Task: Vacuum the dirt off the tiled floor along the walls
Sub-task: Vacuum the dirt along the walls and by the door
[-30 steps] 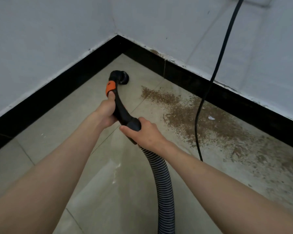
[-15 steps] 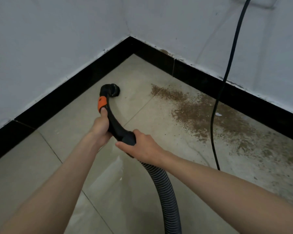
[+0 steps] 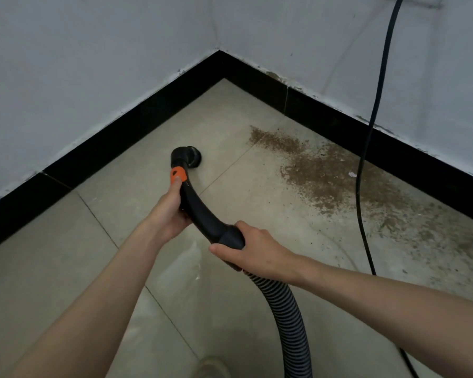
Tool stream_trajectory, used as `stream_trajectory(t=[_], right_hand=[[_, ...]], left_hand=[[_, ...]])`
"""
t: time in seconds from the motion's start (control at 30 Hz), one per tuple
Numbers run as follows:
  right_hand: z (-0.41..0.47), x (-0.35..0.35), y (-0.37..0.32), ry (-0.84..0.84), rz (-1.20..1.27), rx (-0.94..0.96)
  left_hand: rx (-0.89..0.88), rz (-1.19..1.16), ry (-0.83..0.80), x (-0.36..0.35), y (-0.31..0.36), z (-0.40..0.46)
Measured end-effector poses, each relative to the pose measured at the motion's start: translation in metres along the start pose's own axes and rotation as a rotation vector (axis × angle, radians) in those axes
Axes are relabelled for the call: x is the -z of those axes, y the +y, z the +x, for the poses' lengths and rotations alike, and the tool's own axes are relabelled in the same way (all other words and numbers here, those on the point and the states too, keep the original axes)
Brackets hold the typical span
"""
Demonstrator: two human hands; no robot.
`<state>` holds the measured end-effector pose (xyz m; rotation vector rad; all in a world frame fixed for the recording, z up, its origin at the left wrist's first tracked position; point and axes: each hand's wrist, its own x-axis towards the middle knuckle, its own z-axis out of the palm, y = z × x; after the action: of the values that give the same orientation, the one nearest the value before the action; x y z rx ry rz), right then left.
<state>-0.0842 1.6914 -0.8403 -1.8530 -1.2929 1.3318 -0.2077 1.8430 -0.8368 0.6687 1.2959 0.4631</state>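
A curved black vacuum handle (image 3: 202,211) with an orange button (image 3: 178,175) ends in a round black nozzle (image 3: 187,156) that sits on the beige tiled floor (image 3: 66,255) near the room's corner. My left hand (image 3: 171,211) grips the handle just below the button, with the thumb on it. My right hand (image 3: 253,251) grips the handle's thick rear end, where the ribbed grey hose (image 3: 287,317) begins. A patch of brown dirt (image 3: 311,170) lies on the tiles to the right of the nozzle, along the right wall.
White walls with a black skirting board (image 3: 120,137) meet in a corner at the top. A black power cable (image 3: 366,159) hangs down the right wall and trails across the dirt. A scrap of white paper (image 3: 352,174) lies beside the cable. A shoe tip (image 3: 212,366) shows at the bottom.
The nozzle has drawn back from the corner towards me along the left wall, and both hands have come back with it. The dirt patch looks the same.
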Motion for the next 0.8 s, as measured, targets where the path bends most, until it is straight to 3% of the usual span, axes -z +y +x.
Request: stream_trajectory(t=[0.17,0.33,0.6,0.7,0.8], right_hand=[[-0.005,-0.018,-0.009,-0.224,0.006,-0.012],[-0.019,-0.036,0.002,-0.345,0.097,-0.083],[-0.037,-0.026,0.020,-0.324,0.397,-0.221],[-0.040,-0.020,0.018,-0.253,0.374,-0.249],[-0.035,-0.007,0.013,-0.062,0.191,-0.215]], left_hand=[[-0.049,0.005,0.166,0.025,-0.011,-0.013],[0.008,0.092,0.129,0.025,-0.034,-0.031],[0.054,-0.019,0.012,0.009,-0.051,-0.038],[0.077,-0.020,-0.032,-0.002,-0.046,-0.034],[0.095,-0.072,-0.052,-0.017,-0.037,-0.025]])
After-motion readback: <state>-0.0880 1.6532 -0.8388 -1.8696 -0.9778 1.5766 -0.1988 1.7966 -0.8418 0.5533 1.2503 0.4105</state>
